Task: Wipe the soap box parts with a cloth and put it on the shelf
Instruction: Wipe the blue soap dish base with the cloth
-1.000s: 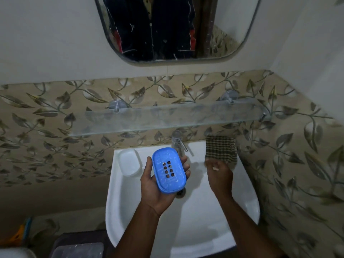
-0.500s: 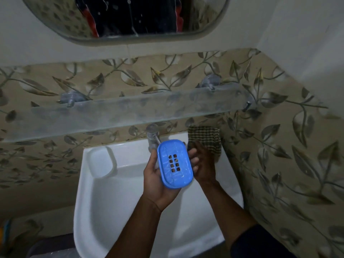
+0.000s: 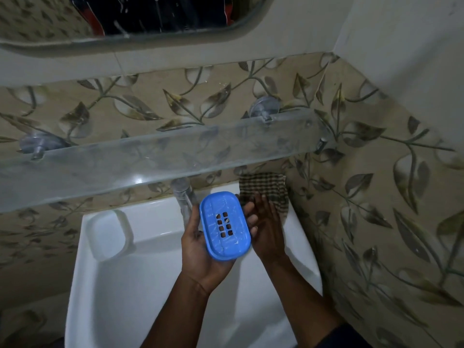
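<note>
soap box in hand, cloth not yet taken up

the left hand [image 3: 200, 249] cradles the blue soap box [image 3: 224, 226] over the white sink [image 3: 140, 292], fingers curled round its edges. the right hand [image 3: 267, 228], fingers straight and spread, holds nothing and reaches toward the checked cloth [image 3: 266, 187] on the sink's far right corner. the step looks like fetching the cloth; next the fingers must close on it and bring it to the box. the glass shelf [image 3: 155, 156] waits above.

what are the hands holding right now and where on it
The left hand cradles the blue oval plastic soap box part from beneath, fingers curled round its long edges. The right hand holds nothing.
</note>
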Available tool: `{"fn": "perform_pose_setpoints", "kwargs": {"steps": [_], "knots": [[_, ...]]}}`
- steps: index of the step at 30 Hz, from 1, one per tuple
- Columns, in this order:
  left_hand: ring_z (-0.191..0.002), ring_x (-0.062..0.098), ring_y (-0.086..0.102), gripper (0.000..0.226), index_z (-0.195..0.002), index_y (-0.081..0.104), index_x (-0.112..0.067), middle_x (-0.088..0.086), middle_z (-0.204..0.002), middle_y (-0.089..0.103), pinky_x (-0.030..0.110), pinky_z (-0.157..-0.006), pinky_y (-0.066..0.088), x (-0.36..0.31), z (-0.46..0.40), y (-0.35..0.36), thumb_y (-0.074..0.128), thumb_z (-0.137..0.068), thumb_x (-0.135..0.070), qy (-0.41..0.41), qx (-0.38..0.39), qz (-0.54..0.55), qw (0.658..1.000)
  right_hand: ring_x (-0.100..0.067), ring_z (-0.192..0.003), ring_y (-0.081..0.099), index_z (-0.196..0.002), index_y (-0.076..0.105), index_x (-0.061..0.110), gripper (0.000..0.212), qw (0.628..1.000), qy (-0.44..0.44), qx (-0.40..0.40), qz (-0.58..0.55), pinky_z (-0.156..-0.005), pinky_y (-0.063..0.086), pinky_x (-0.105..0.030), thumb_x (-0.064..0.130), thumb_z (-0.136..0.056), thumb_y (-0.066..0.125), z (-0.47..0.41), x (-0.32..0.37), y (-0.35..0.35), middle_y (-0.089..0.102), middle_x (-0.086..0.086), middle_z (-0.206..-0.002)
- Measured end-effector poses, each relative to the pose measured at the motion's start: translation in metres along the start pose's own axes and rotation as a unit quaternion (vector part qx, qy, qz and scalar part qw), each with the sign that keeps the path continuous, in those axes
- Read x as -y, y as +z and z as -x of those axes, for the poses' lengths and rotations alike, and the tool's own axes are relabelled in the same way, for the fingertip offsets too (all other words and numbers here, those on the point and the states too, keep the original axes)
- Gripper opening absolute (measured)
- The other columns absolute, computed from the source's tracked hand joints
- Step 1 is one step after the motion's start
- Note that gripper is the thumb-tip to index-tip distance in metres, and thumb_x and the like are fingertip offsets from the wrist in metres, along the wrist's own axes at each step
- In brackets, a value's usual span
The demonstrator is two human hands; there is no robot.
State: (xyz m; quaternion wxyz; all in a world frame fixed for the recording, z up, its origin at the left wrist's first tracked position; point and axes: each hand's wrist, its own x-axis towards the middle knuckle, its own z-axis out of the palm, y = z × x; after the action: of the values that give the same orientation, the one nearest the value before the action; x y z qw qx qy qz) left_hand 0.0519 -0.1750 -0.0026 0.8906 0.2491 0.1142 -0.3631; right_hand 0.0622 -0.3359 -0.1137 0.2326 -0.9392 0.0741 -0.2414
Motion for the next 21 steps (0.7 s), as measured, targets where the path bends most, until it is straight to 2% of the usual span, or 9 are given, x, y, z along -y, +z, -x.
{"fn": "perform_pose_setpoints", "kwargs": {"steps": [2,5,8,11,15,17,19,20,21], "knots": [[-0.114,0.04,0.064,0.078,-0.141,0.054,-0.006,0.025,-0.139,0.056,0.048,-0.097,0.054,0.0,0.0,0.0,0.036,-0.094,-0.067,0.003,0.0,0.007,1.0,-0.023,-0.133,0.039,-0.141,0.038,0.008,0.057,1.0,-0.006,0.003,0.005,-0.114,0.02,-0.03,0.012,-0.087,0.053,0.002,-0.008,0.004,0.056,-0.014,-0.14],[-0.116,0.039,0.061,0.078,-0.142,0.053,-0.006,0.025,-0.143,0.053,0.049,-0.103,0.047,0.0,-0.001,0.001,0.037,-0.094,-0.066,0.004,-0.02,0.006,1.0,-0.025,-0.132,0.05,-0.138,0.053,0.007,0.053,0.999,0.025,0.044,-0.003,-0.111,0.03,-0.033,0.007,-0.086,0.062,0.0,-0.015,0.004,0.054,-0.007,-0.143],[-0.12,0.039,0.058,0.077,-0.142,0.053,-0.007,0.025,-0.144,0.051,0.049,-0.106,0.044,0.0,-0.001,-0.001,0.037,-0.095,-0.066,0.007,-0.027,0.005,1.0,-0.026,-0.122,0.061,-0.129,0.063,0.006,0.043,0.997,0.029,0.071,0.022,-0.106,0.036,-0.033,0.011,-0.087,0.055,-0.003,-0.018,0.001,0.061,-0.008,-0.135],[-0.123,0.038,0.055,0.076,-0.141,0.054,-0.007,0.024,-0.145,0.052,0.048,-0.11,0.04,-0.001,0.002,-0.001,0.037,-0.095,-0.065,0.01,-0.035,0.011,0.999,-0.026,-0.121,0.062,-0.127,0.065,0.006,0.043,0.996,0.008,0.085,0.04,-0.107,0.037,-0.032,0.016,-0.089,0.047,-0.004,-0.018,-0.003,0.063,-0.01,-0.133],[-0.129,0.039,0.051,0.076,-0.144,0.05,-0.008,0.024,-0.15,0.045,0.049,-0.118,0.03,-0.002,0.008,-0.002,0.038,-0.095,-0.064,0.013,-0.051,0.007,0.999,-0.024,-0.123,0.059,-0.131,0.06,0.024,0.034,0.989,0.105,0.1,-0.033,-0.104,0.047,-0.042,0.027,-0.099,0.047,-0.009,-0.005,-0.019,0.062,-0.006,-0.134],[-0.129,0.039,0.053,0.076,-0.145,0.049,-0.009,0.024,-0.15,0.046,0.048,-0.116,0.032,-0.004,0.014,-0.002,0.038,-0.095,-0.064,0.014,-0.043,0.006,0.999,-0.028,-0.114,0.062,-0.127,0.057,0.015,0.03,0.986,0.145,0.06,-0.049,-0.094,0.052,-0.039,0.02,-0.098,0.052,-0.014,0.009,-0.028,0.065,-0.011,-0.127],[-0.127,0.039,0.055,0.076,-0.143,0.052,-0.008,0.023,-0.149,0.047,0.048,-0.113,0.037,-0.006,0.021,-0.002,0.038,-0.094,-0.065,0.016,-0.034,0.007,0.999,-0.036,-0.101,0.065,-0.119,0.057,0.003,0.026,0.972,0.215,-0.012,-0.097,-0.082,0.052,-0.037,0.016,-0.099,0.046,-0.017,0.025,-0.04,0.067,-0.021,-0.116],[-0.126,0.039,0.056,0.076,-0.142,0.053,-0.008,0.023,-0.149,0.048,0.048,-0.111,0.04,-0.007,0.025,-0.002,0.039,-0.094,-0.065,0.018,-0.034,0.008,0.999,-0.039,-0.097,0.066,-0.117,0.058,-0.001,0.03,0.952,0.263,-0.053,-0.148,-0.08,0.052,-0.039,0.017,-0.1,0.041,-0.018,0.034,-0.05,0.066,-0.024,-0.113],[-0.126,0.038,0.057,0.076,-0.141,0.054,-0.008,0.023,-0.148,0.048,0.048,-0.11,0.042,-0.009,0.03,-0.001,0.039,-0.094,-0.065,0.019,-0.034,0.009,0.999,-0.04,-0.099,0.065,-0.119,0.058,-0.001,0.035,0.913,0.325,-0.104,-0.224,-0.083,0.052,-0.041,0.021,-0.1,0.039,-0.017,0.038,-0.055,0.065,-0.024,-0.115]]}}
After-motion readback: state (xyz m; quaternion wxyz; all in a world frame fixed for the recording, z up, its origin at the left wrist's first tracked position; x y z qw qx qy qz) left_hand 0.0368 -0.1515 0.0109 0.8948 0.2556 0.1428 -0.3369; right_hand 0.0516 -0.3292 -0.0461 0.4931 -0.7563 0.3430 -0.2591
